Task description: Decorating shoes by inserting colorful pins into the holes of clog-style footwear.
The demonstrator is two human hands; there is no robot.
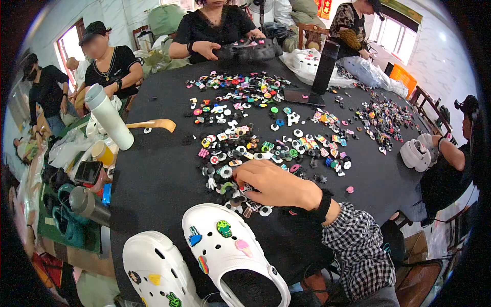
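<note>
My right hand (276, 185), in a black-and-white checked sleeve, reaches into the near edge of a spread of colourful shoe charms (266, 146) on the black table. Its fingers are bent down and closed among the charms; what lies between the fingertips is hidden. My left hand is out of view. Below my hand, near the table's front edge, sits a white clog (215, 230) with cactus, ice-cream, rainbow and blue charms on its top. Left of it a second white clog (158, 261) carries a green hand-shaped charm, a yellow one and others.
A white bottle (110, 117), a wooden stick (153, 124) and a grey tumbler (89, 204) stand or lie at the left. A black stand (325, 71) rises beyond the charms. Across the table a person holds a black clog (248, 49); another at right handles a white clog (415, 155).
</note>
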